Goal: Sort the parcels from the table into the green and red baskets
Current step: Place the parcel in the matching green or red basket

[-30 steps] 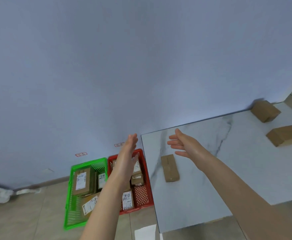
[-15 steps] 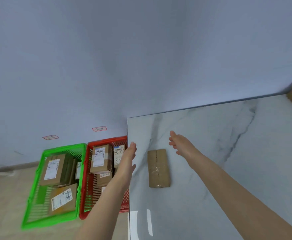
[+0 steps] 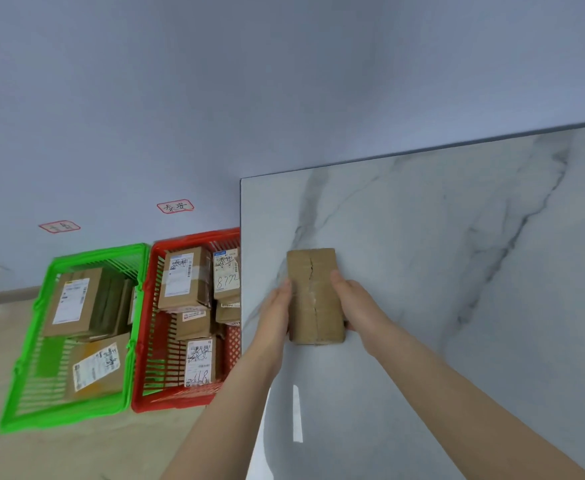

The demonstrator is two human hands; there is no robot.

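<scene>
Loads of room on the counter (image 3: pixel 457 271) right of and behind the parcel (image 3: pixel 313 296), bare marble up to the wall (image 3: pixel 284 81). Left is tighter: the parcel sits near the counter edge, with the red basket (image 3: pixel 194 237) on the floor (image 3: pixel 76 452) right below, packed with boxes (image 3: pixel 183 275). The green basket (image 3: pixel 93 252) beside it shows some bare mesh at its near end. Left hand (image 3: pixel 277 313) and right hand (image 3: pixel 357 306) take the parcel's long sides; far end's free.

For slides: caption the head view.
Left hand and right hand grip parcel on table beside red basket and green basket.
</scene>
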